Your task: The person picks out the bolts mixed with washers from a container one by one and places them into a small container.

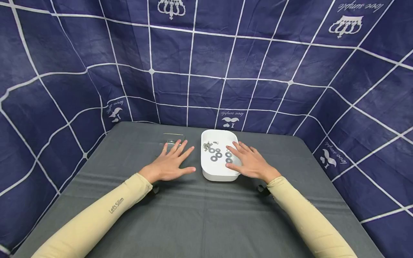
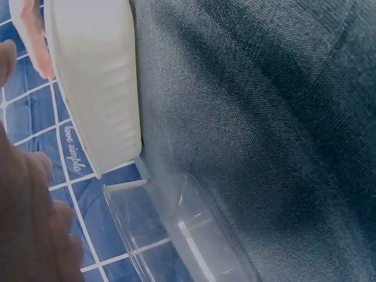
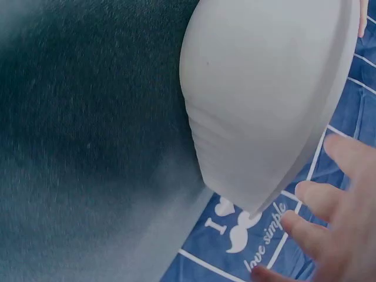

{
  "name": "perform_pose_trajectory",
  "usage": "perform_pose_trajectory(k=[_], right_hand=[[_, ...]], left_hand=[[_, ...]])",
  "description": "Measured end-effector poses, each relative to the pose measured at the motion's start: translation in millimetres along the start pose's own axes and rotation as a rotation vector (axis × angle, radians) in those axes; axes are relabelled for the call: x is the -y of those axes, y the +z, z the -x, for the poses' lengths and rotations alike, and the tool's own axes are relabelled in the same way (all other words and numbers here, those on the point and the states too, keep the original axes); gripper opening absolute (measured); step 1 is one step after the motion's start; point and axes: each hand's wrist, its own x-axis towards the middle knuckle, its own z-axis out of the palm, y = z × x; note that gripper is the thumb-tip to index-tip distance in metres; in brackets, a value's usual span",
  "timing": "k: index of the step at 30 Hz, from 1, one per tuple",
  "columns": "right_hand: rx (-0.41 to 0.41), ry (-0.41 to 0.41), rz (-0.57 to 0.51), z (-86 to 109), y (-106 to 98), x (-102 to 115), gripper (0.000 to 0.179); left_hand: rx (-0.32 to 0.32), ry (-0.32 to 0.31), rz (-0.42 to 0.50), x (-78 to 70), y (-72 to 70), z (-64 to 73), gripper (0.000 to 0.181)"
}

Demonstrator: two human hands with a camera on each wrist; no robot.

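Note:
A white tray (image 1: 216, 175) stands on the grey cloth, with several flat grey washers (image 1: 214, 158) and a small heap of screws (image 1: 207, 145) in it. To its left my left hand (image 1: 169, 165) hovers with fingers spread, holding nothing. Just beyond those fingertips is a clear plastic box (image 1: 173, 137), whose transparent walls show better in the left wrist view (image 2: 176, 229). My right hand (image 1: 251, 161) is spread over the tray's right side, its fingers overlapping the rim and hiding part of the inside. In the right wrist view its fingers (image 3: 320, 200) are apart from the tray wall.
Grey cloth (image 1: 203, 215) covers the table under everything. A dark blue curtain (image 1: 206, 53) with white grid lines hangs behind the table and along both sides. Pale sleeves (image 1: 96, 211) cover both forearms, and a dark wrist device (image 1: 262, 190) shows under the right wrist.

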Motion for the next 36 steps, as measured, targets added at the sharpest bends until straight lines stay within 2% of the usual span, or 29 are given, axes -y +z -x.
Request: perform_pose_trajectory(k=[5,8,11,16,21,24,29,36], right_hand=[[-0.181,-0.008,0.006,-5.9,0.8,-2.7,0.069],[-0.247,0.009,-0.014,-8.2,1.2,-4.6,0.062],[-0.268,0.034,-0.044,-9.6,1.0,-4.8,0.058],[-0.26,0.065,-0.082,-9.7,1.7,-4.7,0.055],[-0.282,0.079,-0.113,-10.8,1.7,-4.4,0.053],[-0.295,0.084,-0.137,-12.0,1.3,-3.8,0.051],[-0.309,0.082,-0.146,-13.2,0.2,-3.0,0.048],[-0.31,0.079,-0.158,-13.4,-2.0,-1.7,0.045]], left_hand=[[-0.062,0.036,0.027,3.0,-2.0,-1.9,0.083],[-0.084,0.04,0.041,4.0,-2.6,-2.8,0.079],[-0.121,0.03,0.07,5.4,-2.2,-4.2,0.076],[-0.239,0.028,0.123,6.4,-2.6,-7.0,0.066],[-0.337,0.024,0.111,6.0,-4.8,-8.9,0.053],[-0.35,0.002,0.106,5.2,-6.0,-8.4,0.05],[-0.334,-0.017,0.12,2.4,-6.3,-9.3,0.05],[-0.331,-0.04,0.133,-7.2,-5.7,-19.8,0.052]])
